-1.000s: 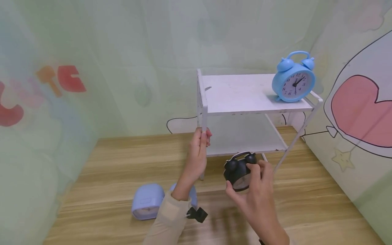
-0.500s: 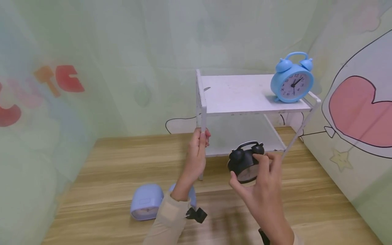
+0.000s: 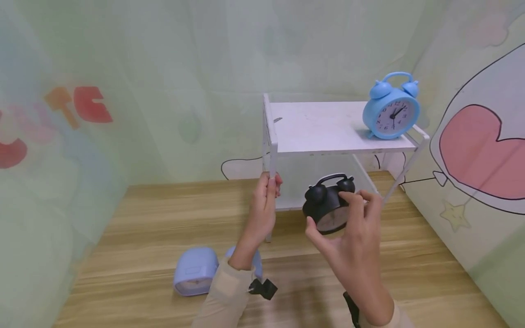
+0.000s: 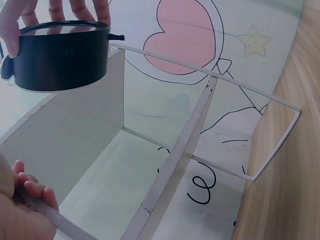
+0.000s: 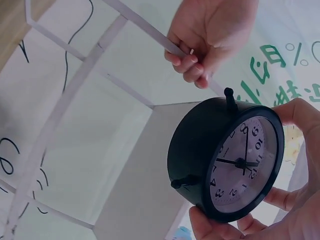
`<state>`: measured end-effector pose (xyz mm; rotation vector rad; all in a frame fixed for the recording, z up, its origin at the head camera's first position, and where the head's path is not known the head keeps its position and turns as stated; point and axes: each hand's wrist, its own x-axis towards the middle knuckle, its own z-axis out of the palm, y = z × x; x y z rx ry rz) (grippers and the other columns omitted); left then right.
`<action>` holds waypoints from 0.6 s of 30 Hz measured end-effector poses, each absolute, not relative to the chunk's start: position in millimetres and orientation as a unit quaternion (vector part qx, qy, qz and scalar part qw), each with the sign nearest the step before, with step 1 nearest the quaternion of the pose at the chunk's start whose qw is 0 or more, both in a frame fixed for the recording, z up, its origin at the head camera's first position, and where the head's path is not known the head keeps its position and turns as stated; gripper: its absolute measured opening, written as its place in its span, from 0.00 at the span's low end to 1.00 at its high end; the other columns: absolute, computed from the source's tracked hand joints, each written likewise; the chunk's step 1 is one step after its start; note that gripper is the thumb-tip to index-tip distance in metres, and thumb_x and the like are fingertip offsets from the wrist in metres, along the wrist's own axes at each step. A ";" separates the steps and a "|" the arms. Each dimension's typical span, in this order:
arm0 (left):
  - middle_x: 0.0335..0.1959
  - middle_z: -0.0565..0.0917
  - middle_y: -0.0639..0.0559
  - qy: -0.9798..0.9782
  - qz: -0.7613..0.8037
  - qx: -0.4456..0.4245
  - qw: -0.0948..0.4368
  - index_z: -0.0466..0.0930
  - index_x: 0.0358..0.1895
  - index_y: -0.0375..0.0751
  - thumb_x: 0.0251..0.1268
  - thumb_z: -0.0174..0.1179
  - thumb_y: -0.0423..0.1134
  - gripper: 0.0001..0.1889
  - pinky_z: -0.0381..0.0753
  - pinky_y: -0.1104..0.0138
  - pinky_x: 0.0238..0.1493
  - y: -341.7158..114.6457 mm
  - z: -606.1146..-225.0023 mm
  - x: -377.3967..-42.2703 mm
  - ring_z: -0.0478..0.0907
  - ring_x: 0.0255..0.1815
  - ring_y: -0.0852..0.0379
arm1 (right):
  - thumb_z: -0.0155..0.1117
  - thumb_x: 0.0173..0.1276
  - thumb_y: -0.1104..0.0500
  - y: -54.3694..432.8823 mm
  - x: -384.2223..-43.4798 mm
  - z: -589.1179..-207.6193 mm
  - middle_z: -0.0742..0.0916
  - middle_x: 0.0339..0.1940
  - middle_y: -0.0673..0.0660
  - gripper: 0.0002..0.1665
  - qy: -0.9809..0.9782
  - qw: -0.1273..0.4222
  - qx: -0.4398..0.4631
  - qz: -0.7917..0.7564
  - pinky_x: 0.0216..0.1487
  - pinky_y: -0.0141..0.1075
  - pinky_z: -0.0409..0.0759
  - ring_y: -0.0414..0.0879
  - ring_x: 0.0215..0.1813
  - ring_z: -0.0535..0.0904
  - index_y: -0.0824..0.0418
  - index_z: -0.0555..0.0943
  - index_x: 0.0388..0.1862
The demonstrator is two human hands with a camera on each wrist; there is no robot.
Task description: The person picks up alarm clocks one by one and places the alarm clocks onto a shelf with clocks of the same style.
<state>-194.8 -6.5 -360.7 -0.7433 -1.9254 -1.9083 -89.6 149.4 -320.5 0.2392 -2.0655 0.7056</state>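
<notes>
My right hand (image 3: 356,228) holds a black twin-bell alarm clock (image 3: 324,203) between thumb and fingers, in front of the white two-tier shelf rack (image 3: 316,125). Its numbered face and two short feet show in the right wrist view, where the clock (image 5: 192,145) leans at an angle. With curled fingers my left hand (image 3: 264,200) grips the rack's front left post, just below the top shelf. On the right end of that top shelf stands a light blue twin-bell alarm clock (image 3: 391,111). The lower shelf (image 4: 170,165) bears nothing in the left wrist view.
A periwinkle rounded clock (image 3: 196,272) sits on the wooden table (image 3: 156,218) at the left. Another bluish object (image 3: 257,264) is mostly hidden behind my left forearm. Printed cloth walls (image 3: 197,68) enclose the table at the back and sides.
My right hand has raised the black alarm clock from below the lower shelf's edge to in front of the gap between the shelves. My left hand keeps its grip on the post.
</notes>
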 end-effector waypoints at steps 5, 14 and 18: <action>0.33 0.69 0.41 -0.680 -0.667 -0.256 0.164 0.69 0.47 0.28 0.83 0.39 0.36 0.13 0.70 0.63 0.39 -6.7 -360.2 -194.6 0.68 0.36 0.45 | 0.75 0.46 0.52 148.0 -92.8 -309.8 0.71 0.49 0.71 0.37 -0.826 0.469 0.104 0.294 0.46 0.56 0.76 0.63 0.51 0.72 0.69 0.72 0.51; 0.33 0.69 0.47 -0.676 -0.670 -0.255 0.168 0.69 0.48 0.28 0.83 0.39 0.35 0.12 0.70 0.65 0.40 -6.3 -360.4 -194.3 0.68 0.36 0.49 | 0.74 0.48 0.51 145.0 -97.3 -290.9 0.69 0.49 0.71 0.38 -0.816 0.484 0.105 0.299 0.49 0.53 0.74 0.62 0.52 0.70 0.71 0.72 0.52; 0.33 0.69 0.44 -0.677 -0.671 -0.253 0.165 0.69 0.48 0.27 0.83 0.39 0.35 0.13 0.70 0.65 0.40 -6.3 -360.6 -194.3 0.68 0.36 0.49 | 0.73 0.50 0.50 144.8 -100.5 -282.2 0.69 0.50 0.71 0.38 -0.813 0.490 0.109 0.296 0.50 0.52 0.73 0.61 0.54 0.69 0.71 0.72 0.53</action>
